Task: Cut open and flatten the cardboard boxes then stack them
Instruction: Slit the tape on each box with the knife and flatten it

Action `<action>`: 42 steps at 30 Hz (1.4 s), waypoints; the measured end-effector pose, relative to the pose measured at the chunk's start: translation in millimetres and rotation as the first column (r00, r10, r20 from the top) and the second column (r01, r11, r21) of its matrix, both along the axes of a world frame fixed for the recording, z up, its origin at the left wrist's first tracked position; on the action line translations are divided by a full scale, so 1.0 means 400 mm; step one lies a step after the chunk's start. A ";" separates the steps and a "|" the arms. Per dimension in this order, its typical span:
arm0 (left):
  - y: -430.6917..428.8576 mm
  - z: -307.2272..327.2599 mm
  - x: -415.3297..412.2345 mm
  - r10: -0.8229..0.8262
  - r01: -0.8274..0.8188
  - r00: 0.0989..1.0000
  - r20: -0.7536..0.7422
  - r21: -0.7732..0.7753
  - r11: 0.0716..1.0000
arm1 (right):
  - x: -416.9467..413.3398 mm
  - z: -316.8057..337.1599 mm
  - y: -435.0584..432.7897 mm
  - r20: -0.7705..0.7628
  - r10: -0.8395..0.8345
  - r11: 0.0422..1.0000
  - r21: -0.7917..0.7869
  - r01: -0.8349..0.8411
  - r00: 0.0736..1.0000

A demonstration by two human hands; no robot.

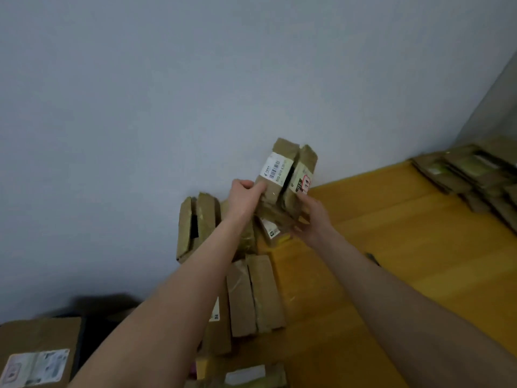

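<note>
A small brown cardboard box (291, 175) with a white barcode label and open top flaps is held up against the grey wall. My left hand (244, 196) grips its left lower edge. My right hand (312, 217) holds its right underside, fingers curled round the bottom. Below it more cardboard boxes (253, 295) lie in a row on the yellow floor along the wall, and another box (195, 225) leans upright against the wall. A pile of flattened cardboard (470, 175) lies at the far right.
A larger box with a shipping label (36, 354) sits at the bottom left beside a dark object. Another labelled box (251, 375) lies at the bottom centre. The yellow wooden floor (405, 247) stretches to the right.
</note>
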State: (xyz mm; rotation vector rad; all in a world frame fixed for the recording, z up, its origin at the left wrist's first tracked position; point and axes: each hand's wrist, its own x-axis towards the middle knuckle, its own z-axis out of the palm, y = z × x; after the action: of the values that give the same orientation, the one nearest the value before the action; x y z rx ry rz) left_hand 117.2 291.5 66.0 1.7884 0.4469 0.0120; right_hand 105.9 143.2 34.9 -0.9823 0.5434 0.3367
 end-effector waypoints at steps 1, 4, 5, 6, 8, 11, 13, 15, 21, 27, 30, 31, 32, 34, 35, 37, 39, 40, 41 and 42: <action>-0.016 -0.001 -0.013 -0.049 0.049 0.999 -0.002 -0.067 0.997 | -0.005 0.007 -0.030 -0.011 -0.007 1.000 0.009 0.008 1.000; -0.064 -0.010 -0.053 -0.267 0.259 0.964 -0.016 -0.183 0.948 | -0.035 0.015 -0.123 -0.002 0.053 0.989 -0.141 -0.053 0.999; -0.078 -0.018 -0.059 -0.335 0.323 0.942 -0.034 -0.184 0.928 | -0.045 0.008 -0.153 -0.009 0.076 0.980 -0.183 -0.076 0.997; -0.094 -0.022 -0.067 -0.392 0.376 0.918 -0.057 -0.183 0.908 | -0.058 0.002 -0.181 -0.007 0.102 0.971 -0.216 -0.101 0.995; -0.118 -0.030 -0.079 -0.430 0.401 0.896 -0.113 -0.213 0.891 | -0.077 -0.022 -0.236 0.014 0.170 0.945 -0.285 -0.159 0.985; -0.144 -0.039 -0.094 -0.400 0.283 0.884 -0.241 -0.405 0.869 | -0.108 -0.041 -0.300 0.137 0.343 0.832 -0.503 -0.233 0.929; -0.155 -0.059 -0.097 -0.409 0.231 0.866 -0.286 -0.497 0.837 | -0.127 -0.055 -0.330 0.175 0.513 0.616 -0.757 -0.219 0.840; -0.168 -0.087 -0.107 -0.408 0.191 0.852 -0.327 -0.531 0.826 | -0.135 -0.085 -0.356 0.108 0.628 0.391 -0.900 -0.193 0.771; -0.208 -0.135 -0.149 -0.415 0.191 0.849 -0.328 -0.540 0.819 | -0.144 -0.146 -0.423 0.141 0.565 0.626 -0.714 -0.312 0.813; -0.269 -0.205 -0.213 -0.403 0.266 0.844 -0.354 -0.375 0.888 | -0.189 -0.190 -0.410 0.047 0.314 0.848 -0.462 -0.258 0.948; -0.296 -0.258 -0.233 -0.207 0.164 0.913 -0.351 -0.148 0.975 | -0.220 -0.226 -0.387 0.048 0.453 0.674 -0.671 -0.308 0.890; -0.307 -0.276 -0.235 -0.162 0.138 0.924 -0.347 -0.094 0.986 | -0.227 -0.239 -0.374 0.036 0.490 0.624 -0.712 -0.321 0.871; -0.318 -0.296 -0.237 -0.145 0.135 0.925 -0.352 -0.052 0.989 | -0.235 -0.251 -0.360 0.014 0.515 0.587 -0.734 -0.341 0.857; -0.335 -0.332 -0.235 -0.120 0.147 0.911 -0.395 0.040 0.988 | -0.243 -0.274 -0.349 -0.054 0.514 0.538 -0.757 -0.370 0.856; -0.340 -0.350 -0.230 -0.104 0.157 0.898 -0.428 0.089 0.984 | -0.245 -0.279 -0.352 -0.096 0.509 0.470 -0.802 -0.369 0.855; -0.344 -0.370 -0.219 -0.086 0.177 0.871 -0.483 0.146 0.973 | -0.242 -0.294 -0.388 -0.210 0.477 0.199 -0.920 -0.338 0.853; -0.350 -0.373 -0.208 -0.076 0.164 0.868 -0.490 0.139 0.977 | -0.231 -0.305 -0.436 -0.323 0.401 0.004 -0.935 -0.354 0.857; -0.353 -0.372 -0.204 -0.071 0.150 0.865 -0.497 0.122 0.981 | -0.225 -0.308 -0.455 -0.359 0.368 -0.032 -0.927 -0.374 0.858; -0.355 -0.373 -0.200 -0.073 0.143 0.859 -0.507 0.101 0.985 | -0.218 -0.313 -0.468 -0.380 0.350 -0.047 -0.920 -0.390 0.856; -0.357 -0.376 -0.198 -0.084 0.142 0.851 -0.518 0.073 0.987 | -0.210 -0.323 -0.475 -0.391 0.343 -0.064 -0.917 -0.394 0.854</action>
State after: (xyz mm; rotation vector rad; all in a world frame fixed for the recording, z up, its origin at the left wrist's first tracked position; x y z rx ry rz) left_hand 37.9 148.6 -84.2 1.9166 0.7313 -0.5498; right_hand 21.8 -46.8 -94.4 -2.6379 0.4835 0.4677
